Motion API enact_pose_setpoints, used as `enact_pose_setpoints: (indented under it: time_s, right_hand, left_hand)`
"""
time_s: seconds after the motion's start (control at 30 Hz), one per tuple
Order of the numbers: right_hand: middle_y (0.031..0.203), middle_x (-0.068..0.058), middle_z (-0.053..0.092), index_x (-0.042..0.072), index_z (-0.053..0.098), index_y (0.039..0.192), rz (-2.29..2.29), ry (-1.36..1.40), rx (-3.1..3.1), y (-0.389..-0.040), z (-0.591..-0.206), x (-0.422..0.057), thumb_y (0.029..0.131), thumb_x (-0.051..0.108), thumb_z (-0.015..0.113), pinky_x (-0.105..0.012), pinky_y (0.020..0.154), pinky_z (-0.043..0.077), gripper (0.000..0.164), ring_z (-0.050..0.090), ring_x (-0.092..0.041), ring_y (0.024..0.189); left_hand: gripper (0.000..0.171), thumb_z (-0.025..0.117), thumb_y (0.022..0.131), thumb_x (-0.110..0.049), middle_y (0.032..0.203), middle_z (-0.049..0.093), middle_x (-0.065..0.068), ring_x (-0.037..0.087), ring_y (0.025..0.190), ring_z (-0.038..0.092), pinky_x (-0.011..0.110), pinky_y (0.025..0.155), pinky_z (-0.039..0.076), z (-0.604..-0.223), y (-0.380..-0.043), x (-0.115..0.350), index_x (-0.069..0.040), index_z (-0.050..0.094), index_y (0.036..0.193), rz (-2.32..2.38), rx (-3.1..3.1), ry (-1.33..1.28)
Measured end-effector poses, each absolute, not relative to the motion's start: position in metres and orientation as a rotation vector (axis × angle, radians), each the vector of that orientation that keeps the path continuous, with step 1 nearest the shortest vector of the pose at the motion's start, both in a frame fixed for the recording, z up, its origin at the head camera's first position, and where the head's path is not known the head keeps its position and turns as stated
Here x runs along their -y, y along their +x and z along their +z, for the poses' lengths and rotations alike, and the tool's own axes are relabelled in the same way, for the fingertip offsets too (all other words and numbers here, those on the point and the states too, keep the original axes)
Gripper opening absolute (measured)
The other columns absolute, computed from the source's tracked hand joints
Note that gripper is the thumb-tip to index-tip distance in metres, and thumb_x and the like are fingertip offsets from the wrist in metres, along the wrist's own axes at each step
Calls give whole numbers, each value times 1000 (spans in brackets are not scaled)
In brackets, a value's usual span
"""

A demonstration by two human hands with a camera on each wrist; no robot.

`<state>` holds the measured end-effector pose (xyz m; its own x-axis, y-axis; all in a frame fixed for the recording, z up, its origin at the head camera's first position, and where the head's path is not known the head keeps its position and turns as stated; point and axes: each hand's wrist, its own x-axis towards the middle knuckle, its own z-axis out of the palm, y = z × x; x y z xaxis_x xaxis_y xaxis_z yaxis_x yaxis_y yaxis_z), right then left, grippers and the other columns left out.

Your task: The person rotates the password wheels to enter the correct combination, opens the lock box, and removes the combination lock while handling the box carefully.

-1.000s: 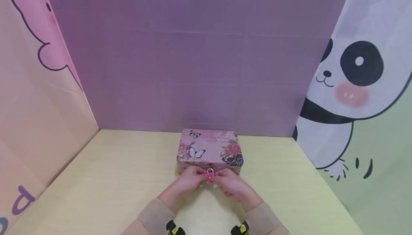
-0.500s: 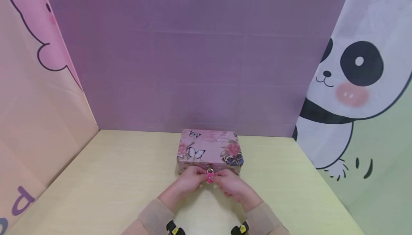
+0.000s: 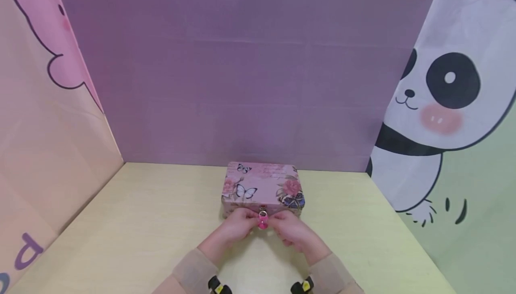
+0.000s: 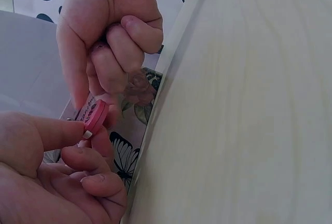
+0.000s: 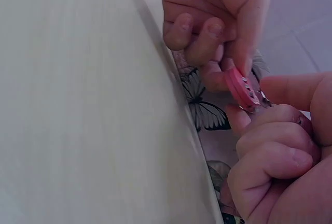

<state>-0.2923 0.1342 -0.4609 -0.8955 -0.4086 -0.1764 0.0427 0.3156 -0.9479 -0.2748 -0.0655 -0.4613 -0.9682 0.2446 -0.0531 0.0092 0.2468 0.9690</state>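
Note:
A pink box [image 3: 264,182] printed with butterflies and roses rests, lid down, on the table. From the clasp at its front hangs a small pink padlock [image 3: 263,220] with a metal shackle. My left hand [image 3: 239,222] pinches the padlock from the left between thumb and finger. From the other side, my right hand [image 3: 290,229] holds it with thumb and index finger. In the left wrist view the padlock [image 4: 96,117] shows a pale tab near my left thumb. Dark and light marks line the padlock's face [image 5: 243,89] in the right wrist view. Fingertips hide part of it.
The pale wooden table [image 3: 161,222] extends to both sides of the box. Behind the box rises a purple backdrop [image 3: 250,83]. Printed cloth walls stand left and right, the right one bearing a panda [image 3: 447,119]. Black wrist straps [image 3: 219,286] sit on both forearms.
My right wrist has shifted very slightly to the right. Both hands stay on the padlock, and the box has not moved.

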Motion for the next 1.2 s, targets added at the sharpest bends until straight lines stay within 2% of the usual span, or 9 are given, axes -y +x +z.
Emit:
enact_pose_setpoints:
  time_s: [0.13,0.27,0.53,0.77,1.2]
  right_hand:
    - [58,8,36,3,72,115,-1592,-313,-2238,-294,-456,-142,98,34,65,-21,42,25,36,28,-7,47]
    - [59,8,35,1,70,119,-1608,-282,-2256,-295,-451,-154,98,30,66,-21,42,25,36,28,-7,49]
    - [59,7,35,-5,70,110,-1629,-265,-2237,-297,-444,-168,98,27,65,-21,42,23,35,27,-8,49]
    - [59,7,35,-7,69,109,-1626,-272,-2238,-297,-444,-168,99,26,64,-21,42,23,34,27,-8,48]
    - [58,8,36,-4,68,117,-1598,-327,-2262,-294,-450,-154,98,27,66,-20,42,25,36,28,-6,47]
  left_hand:
    - [16,59,98,-7,80,61,9,8,55,41,21,50,36,-460,-274,66,6,68,102,1806,-2312,233]
    - [16,60,98,-7,82,62,10,8,57,42,21,52,36,-460,-273,65,6,67,103,1819,-2301,218]
    - [16,60,98,-7,81,61,9,8,56,41,22,52,36,-460,-273,65,7,67,103,1817,-2303,211]
    - [17,60,98,-7,87,62,9,10,61,44,22,54,38,-461,-273,64,7,67,105,1822,-2301,201]
    - [15,62,98,-8,86,64,11,9,59,44,22,53,39,-462,-276,65,5,68,102,1822,-2293,198]
